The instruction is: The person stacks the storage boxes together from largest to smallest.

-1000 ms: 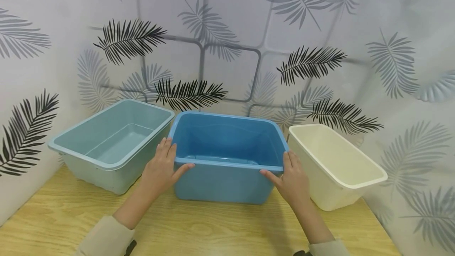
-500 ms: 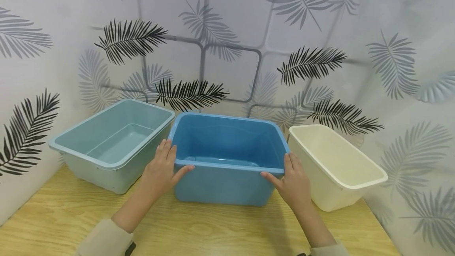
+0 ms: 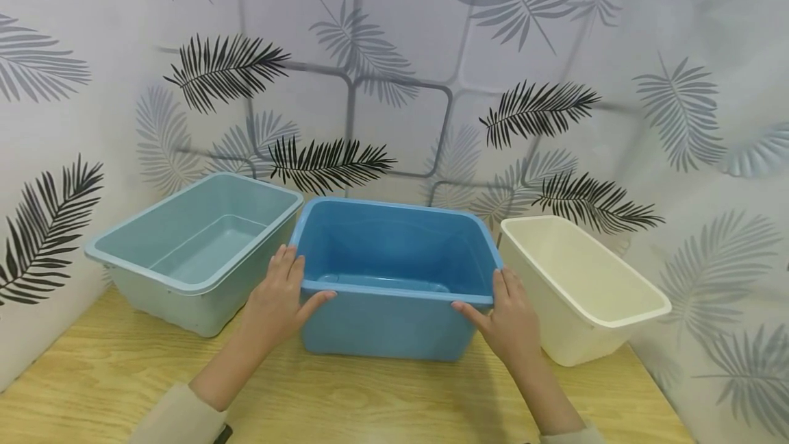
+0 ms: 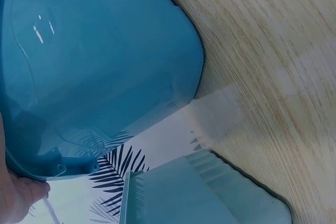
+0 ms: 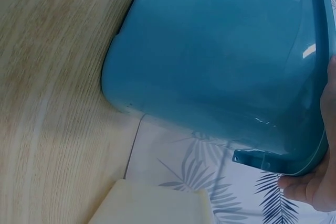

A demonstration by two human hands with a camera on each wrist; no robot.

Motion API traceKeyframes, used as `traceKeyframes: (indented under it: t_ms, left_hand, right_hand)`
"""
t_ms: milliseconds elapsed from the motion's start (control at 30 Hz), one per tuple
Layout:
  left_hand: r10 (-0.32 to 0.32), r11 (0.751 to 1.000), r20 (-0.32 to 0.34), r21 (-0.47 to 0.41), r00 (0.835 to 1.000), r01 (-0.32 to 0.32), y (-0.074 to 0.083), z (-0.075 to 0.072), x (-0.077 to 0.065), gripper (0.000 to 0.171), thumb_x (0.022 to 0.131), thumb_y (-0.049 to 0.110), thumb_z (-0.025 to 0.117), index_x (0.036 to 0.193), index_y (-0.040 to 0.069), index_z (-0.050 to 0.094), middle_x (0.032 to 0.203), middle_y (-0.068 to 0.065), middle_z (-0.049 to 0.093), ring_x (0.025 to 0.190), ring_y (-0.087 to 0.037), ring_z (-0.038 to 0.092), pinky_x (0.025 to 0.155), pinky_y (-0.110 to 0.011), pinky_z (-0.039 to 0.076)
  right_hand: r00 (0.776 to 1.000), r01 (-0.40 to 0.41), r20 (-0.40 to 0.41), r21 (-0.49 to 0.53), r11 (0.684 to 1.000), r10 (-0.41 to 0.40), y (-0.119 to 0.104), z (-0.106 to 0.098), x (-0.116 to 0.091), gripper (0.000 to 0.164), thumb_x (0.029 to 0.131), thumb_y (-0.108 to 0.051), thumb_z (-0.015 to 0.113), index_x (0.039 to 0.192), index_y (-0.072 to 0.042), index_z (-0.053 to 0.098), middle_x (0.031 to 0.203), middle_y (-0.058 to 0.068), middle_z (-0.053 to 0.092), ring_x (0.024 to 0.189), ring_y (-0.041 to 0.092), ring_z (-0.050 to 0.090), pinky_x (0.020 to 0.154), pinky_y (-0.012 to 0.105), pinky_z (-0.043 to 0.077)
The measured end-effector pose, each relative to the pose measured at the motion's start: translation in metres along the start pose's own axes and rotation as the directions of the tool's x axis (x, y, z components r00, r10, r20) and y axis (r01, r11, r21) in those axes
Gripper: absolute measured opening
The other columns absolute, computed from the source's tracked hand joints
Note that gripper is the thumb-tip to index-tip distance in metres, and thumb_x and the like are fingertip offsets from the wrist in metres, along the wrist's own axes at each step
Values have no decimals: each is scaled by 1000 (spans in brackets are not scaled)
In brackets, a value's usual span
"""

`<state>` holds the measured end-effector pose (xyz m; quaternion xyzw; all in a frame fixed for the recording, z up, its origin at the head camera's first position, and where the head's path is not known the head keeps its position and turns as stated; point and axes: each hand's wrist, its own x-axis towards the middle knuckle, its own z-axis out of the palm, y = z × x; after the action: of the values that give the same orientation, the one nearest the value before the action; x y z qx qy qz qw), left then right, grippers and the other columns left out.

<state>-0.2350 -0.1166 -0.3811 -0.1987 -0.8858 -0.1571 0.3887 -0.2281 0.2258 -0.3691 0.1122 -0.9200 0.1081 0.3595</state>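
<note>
Little room beside the blue tub's rim (image 3: 394, 291)

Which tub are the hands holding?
The middle, bright blue tub: the left hand and right hand hold it. The pale teal tub and cream tub aren't held.

We face a pale wall (image 3: 409, 12) printed with black fronds (image 3: 228, 68) and fainter grey fronds (image 3: 680, 103), crossed by grey lines (image 3: 351, 112) that bend in rounded corners. Near its right edge we see a shell-like shape (image 3: 759, 153). Below lies our yellowish wood-grain desk (image 3: 370, 403), softly lit, with a faint sheen toward the front.
</note>
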Motion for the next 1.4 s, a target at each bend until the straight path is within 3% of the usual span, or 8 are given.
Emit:
traceKeyframes:
  t_ms: [200,400,633,900,1100,1400]
  left_hand:
    - [-7,1000,16,-1,1000,7,1,-3,-2,97,85,72,24,115,-16,53,125,-34,51,122,-46,46,60,-46,55]
    - [-4,1000,20,14,1000,4,3,-6,-4,97,85,72,23,115,-15,54,125,-34,51,121,-46,47,58,-45,55]
    - [-16,1000,35,8,999,16,7,-10,-7,93,86,69,28,115,-15,54,126,-33,51,121,-46,47,61,-46,56]
    - [-16,1000,22,2,1000,16,8,-10,-8,96,86,71,21,115,-14,55,125,-32,53,121,-45,48,57,-44,55]
    - [-10,1000,20,7,1000,10,9,-12,-10,94,87,70,23,114,-14,55,124,-32,53,120,-45,49,62,-45,56]
    - [20,1000,-20,20,1000,-20,9,-10,-11,96,88,69,16,112,-16,55,121,-34,54,117,-46,51,74,-48,54]
  right_hand:
    - [1000,-11,14,-10,1000,11,-1,-2,-2,107,74,-82,33,119,14,53,124,31,54,116,44,51,81,54,50]
    - [1000,1,4,6,1000,-1,-1,-3,-5,106,73,-80,40,119,15,52,124,32,53,117,45,51,82,54,50]
    - [1000,0,15,-7,1000,0,-3,-6,-7,106,75,-80,36,119,15,52,124,32,53,117,45,51,80,54,51]
    - [999,-19,30,-15,1000,20,-5,-9,-9,99,75,-73,50,120,14,52,125,31,53,118,44,51,81,54,51]
    - [999,-20,26,-14,1000,20,-5,-10,-12,104,75,-78,40,119,15,52,125,32,52,118,44,51,80,54,51]
    - [999,-26,29,-27,999,26,-5,-13,-13,103,75,-78,41,120,14,52,125,31,53,117,43,51,77,54,52]
